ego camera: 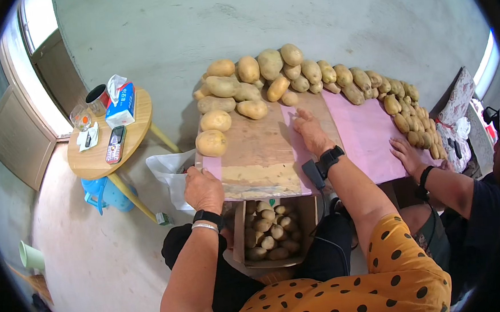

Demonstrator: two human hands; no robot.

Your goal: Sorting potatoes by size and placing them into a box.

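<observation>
My left hand (203,190) rests at the near left corner of the wooden table (256,155), its fingers curled at the edge and partly hidden. Over a pink strip (288,119) on the tabletop, my right hand (312,130) reaches forward with bent fingers apart and nothing seen in them. Just beyond its fingertips lies a small potato (289,98). Larger potatoes (222,86) are piled along the back and left side. One big potato (211,143) sits nearest my left hand. Below the table edge, a cardboard box (239,242) between my legs contains several potatoes (276,231).
At right, a co-worker's hand (404,155) lies on pink sheeting (360,132), beside a long heap of potatoes (415,120). A round side table (142,115) bears tissues (121,104) and a phone (115,144). A white bag (169,173) hangs by the left corner.
</observation>
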